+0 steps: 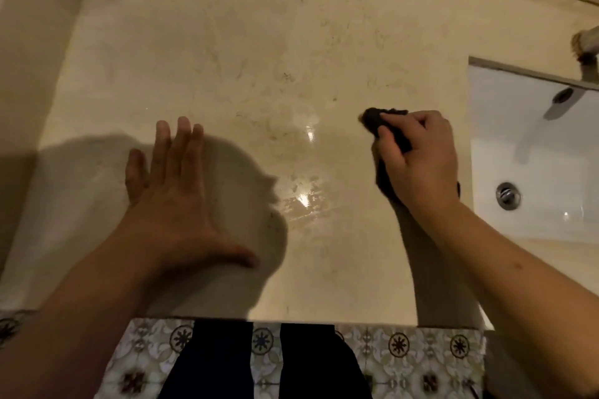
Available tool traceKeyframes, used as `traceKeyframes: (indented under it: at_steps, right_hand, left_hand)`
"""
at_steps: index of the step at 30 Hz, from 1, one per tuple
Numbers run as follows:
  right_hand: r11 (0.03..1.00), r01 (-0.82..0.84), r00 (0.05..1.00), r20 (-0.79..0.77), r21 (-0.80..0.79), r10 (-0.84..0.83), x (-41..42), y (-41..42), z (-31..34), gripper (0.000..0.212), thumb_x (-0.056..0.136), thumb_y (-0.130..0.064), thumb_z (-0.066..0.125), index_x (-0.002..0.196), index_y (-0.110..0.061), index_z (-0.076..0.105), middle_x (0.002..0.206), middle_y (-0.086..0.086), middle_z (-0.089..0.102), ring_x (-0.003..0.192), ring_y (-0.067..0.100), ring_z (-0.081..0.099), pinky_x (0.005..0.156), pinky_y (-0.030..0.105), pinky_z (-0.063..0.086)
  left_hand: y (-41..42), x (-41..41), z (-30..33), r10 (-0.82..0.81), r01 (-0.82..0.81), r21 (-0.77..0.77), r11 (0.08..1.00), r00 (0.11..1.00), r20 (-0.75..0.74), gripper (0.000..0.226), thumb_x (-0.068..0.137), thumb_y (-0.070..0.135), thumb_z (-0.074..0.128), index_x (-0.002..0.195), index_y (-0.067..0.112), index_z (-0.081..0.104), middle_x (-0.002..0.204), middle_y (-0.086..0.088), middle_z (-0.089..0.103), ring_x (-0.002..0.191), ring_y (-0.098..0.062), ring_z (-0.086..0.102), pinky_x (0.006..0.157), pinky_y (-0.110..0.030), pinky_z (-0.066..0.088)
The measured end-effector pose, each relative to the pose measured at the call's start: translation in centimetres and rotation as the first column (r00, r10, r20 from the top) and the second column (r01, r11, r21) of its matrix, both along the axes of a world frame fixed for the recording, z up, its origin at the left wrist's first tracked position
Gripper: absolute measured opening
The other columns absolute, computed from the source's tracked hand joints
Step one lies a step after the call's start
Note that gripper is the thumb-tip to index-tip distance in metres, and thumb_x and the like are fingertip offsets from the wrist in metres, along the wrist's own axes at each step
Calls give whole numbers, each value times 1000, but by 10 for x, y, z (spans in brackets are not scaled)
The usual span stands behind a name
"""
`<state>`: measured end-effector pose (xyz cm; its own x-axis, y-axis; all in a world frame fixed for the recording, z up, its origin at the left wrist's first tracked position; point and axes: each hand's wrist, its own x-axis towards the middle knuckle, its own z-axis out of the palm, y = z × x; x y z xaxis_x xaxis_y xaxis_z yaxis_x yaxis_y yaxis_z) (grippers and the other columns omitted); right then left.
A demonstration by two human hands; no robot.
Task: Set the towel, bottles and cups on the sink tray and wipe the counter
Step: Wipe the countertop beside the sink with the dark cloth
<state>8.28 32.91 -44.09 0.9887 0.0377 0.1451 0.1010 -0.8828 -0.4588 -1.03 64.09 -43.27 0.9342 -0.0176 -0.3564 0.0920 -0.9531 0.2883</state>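
Observation:
A beige marble counter (259,58) fills most of the view, with wet shiny streaks near its middle. My right hand (418,155) is shut on a small dark cloth (372,118), pressing it on the counter just left of the sink. My left hand (168,191) lies flat on the counter at the left, fingers spread and holding nothing. No towel, bottles, cups or tray are in view.
A white sink basin (534,146) with a metal drain (508,195) sits at the right, with part of a faucet (586,55) above it. The wall runs along the back and left. Patterned floor tiles (405,353) and my dark trouser legs show below the counter's front edge.

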Motion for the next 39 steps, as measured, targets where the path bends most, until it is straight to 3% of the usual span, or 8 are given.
traceKeyframes:
  at_steps: [5, 9, 12, 14, 17, 21, 30, 39]
  right_hand:
    - [931, 365, 929, -60, 6, -364, 13, -63, 12, 37, 100, -33, 47, 126, -17, 68, 122, 7, 61, 114, 21, 56, 90, 21, 42]
    - [849, 477, 878, -74, 227, -473, -3, -16, 33, 31, 100, -31, 49, 121, -20, 70, 117, -1, 62, 95, 5, 61, 77, 0, 39]
    - [871, 359, 932, -75, 334, -355, -32, 49, 46, 27, 101, -30, 53, 120, -22, 69, 117, -1, 62, 102, 8, 61, 90, 22, 51]
    - [910, 199, 979, -35, 364, -201, -57, 92, 50, 23, 100, -26, 56, 120, -23, 68, 113, -3, 58, 103, 0, 58, 89, 17, 49]
    - [963, 0, 999, -38, 269, 11, -92, 131, 41, 25, 98, -16, 61, 121, -17, 70, 109, 4, 57, 106, 13, 54, 88, 18, 43]
    - [978, -170, 978, -99, 120, 183, -117, 134, 21, 25, 93, -18, 67, 117, -14, 73, 108, 8, 62, 103, 22, 51, 77, 31, 46]
    - [950, -276, 956, -65, 145, 287, -112, 23, 0, 28, 90, -28, 68, 118, -27, 74, 106, -2, 61, 100, 21, 52, 73, 35, 51]
    - [991, 98, 990, -111, 95, -88, -45, -178, 24, 28, 99, -19, 53, 117, -11, 73, 105, 11, 70, 100, 27, 62, 81, 36, 49]
  left_hand:
    - [-8, 1, 16, -78, 77, -28, 997, 997, -28, 161, 27, 99, 55, 153, 29, -15, 163, 4, -20, 148, -22, -29, 118, -56, -13]
    - [-40, -20, 18, -90, 88, -55, 995, 996, -22, 149, 45, 90, 55, 148, 26, -33, 157, 1, -40, 142, -25, -41, 113, -56, -21]
    - [-49, -30, 15, -86, 80, -77, 994, 993, -79, 163, 29, 107, 34, 139, 17, -47, 148, -1, -53, 134, -26, -52, 110, -56, -28]
    - [-45, -31, 14, -72, 60, -153, 986, 994, -79, 170, 24, 108, 37, 138, 17, -48, 145, 2, -57, 133, -22, -53, 110, -52, -30]
    - [-40, -31, 14, -46, 25, -233, 972, 995, -86, 174, 17, 106, 45, 135, 22, -52, 140, 8, -59, 134, -15, -52, 113, -50, -28]
    - [-47, -29, 8, -97, 92, -74, 993, 993, -67, 179, 9, 107, 35, 139, 16, -47, 157, -3, -40, 138, -27, -47, 116, -58, -17]
    - [-66, -32, 4, -65, 58, 142, 988, 997, 47, 158, 27, 111, 35, 158, 25, 9, 167, -9, 5, 153, -35, -4, 116, -66, 10]
    - [-116, -48, 14, 150, -127, 209, 970, 984, -99, 151, 33, 91, 58, 157, 30, -3, 167, 3, -14, 151, -22, -20, 119, -64, 4]
